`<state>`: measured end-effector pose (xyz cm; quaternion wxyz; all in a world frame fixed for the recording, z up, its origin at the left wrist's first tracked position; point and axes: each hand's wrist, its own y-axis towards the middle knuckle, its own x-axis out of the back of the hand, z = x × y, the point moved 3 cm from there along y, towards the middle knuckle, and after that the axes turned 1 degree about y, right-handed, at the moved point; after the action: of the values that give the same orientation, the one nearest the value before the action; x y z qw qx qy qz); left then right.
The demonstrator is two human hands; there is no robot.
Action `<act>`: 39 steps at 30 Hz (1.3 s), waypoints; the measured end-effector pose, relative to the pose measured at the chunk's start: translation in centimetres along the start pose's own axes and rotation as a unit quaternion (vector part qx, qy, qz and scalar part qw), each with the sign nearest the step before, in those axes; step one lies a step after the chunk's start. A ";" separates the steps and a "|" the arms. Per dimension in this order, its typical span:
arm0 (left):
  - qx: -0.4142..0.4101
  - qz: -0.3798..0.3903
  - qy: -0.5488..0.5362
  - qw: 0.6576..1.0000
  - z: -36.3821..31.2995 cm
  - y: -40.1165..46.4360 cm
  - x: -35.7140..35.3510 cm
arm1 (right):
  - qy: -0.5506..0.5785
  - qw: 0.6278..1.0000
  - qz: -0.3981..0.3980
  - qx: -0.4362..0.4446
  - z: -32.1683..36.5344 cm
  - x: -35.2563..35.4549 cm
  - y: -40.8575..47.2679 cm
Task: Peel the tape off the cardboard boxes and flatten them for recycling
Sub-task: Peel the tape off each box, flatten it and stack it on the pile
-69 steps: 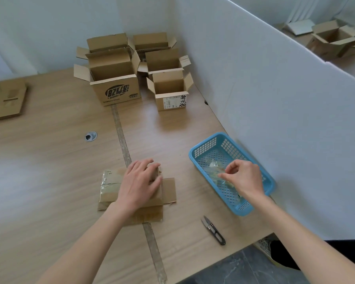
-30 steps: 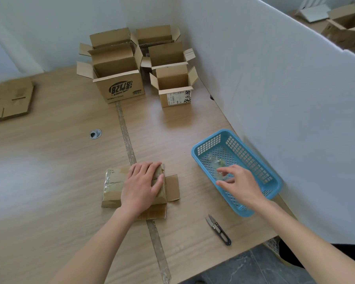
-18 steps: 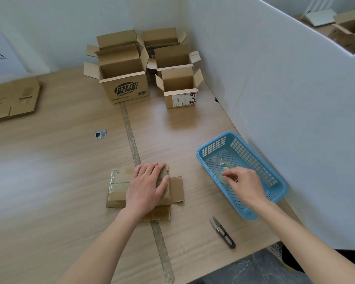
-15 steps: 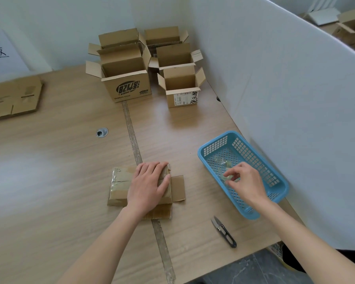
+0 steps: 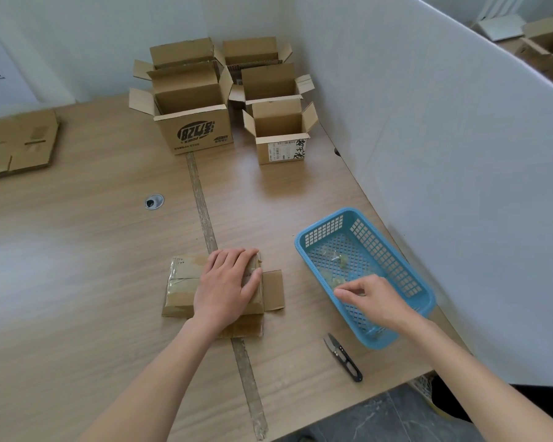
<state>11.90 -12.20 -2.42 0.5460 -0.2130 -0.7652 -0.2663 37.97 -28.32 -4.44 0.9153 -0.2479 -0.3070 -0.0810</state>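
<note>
The left hand (image 5: 227,287) lies palm down on a flattened cardboard box (image 5: 182,287). Its fingers are straight and close together, pointing away from the person, and the thumb is spread to the right along the box's top face. Clear tape (image 5: 178,279) still covers the part of the box that shows to the left of the fingers. A loose flap (image 5: 273,290) sticks out flat just right of the thumb, and a second flap shows below the heel of the hand. The box rests on the wooden table (image 5: 77,266), across a worn strip (image 5: 205,218) that runs away beyond the fingertips.

The right hand (image 5: 375,303) hangs over the near part of a blue plastic basket (image 5: 409,275). Its fingers are curled, with thumb and forefinger drawn toward each other at a scrap of clear tape (image 5: 332,283). Whether they actually pinch the scrap cannot be told. More crumpled clear tape (image 5: 337,258) lies on the basket floor beyond the fingertips.

Black thread snips (image 5: 344,357) lie on the table just below the right wrist, apart from the basket.

Well beyond both hands, open cardboard boxes (image 5: 192,116) stand upright in a cluster at the far corner. A flat cardboard sheet (image 5: 16,143) lies far left of the left hand. A white partition panel (image 5: 460,154) stands right of the basket.
</note>
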 end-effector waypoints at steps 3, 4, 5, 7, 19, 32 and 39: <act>0.000 0.004 0.001 1.000 0.0 0.1 0.0 | -0.010 1.000 0.013 0.008 0.0 -0.1 -0.3; -0.001 0.003 0.002 1.000 0.0 0.1 0.0 | -0.022 1.000 0.007 0.012 -0.1 -0.1 -0.3; -0.001 0.002 0.001 1.000 0.0 0.1 0.0 | -0.032 0.999 -0.001 0.017 -0.1 -0.2 -0.3; 0.001 0.002 0.000 1.000 0.0 0.0 0.0 | -0.042 0.999 -0.016 0.019 -0.2 -0.4 -0.4; 0.010 0.023 0.003 1.000 0.1 0.0 -0.1 | -0.007 0.999 -0.037 0.036 -0.3 -0.6 -0.6; 0.015 0.032 0.003 0.999 0.1 0.0 -0.1 | -0.071 0.983 -0.155 0.072 1.9 0.1 -0.4; 0.012 0.033 0.005 0.999 0.1 0.0 -0.1 | -0.115 0.976 -0.174 0.061 2.6 0.9 -0.3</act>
<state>11.87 -12.19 -2.57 0.5606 -0.2299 -0.7584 -0.2402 37.22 -27.30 -1.99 0.8590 -0.1417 -0.4535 -0.1911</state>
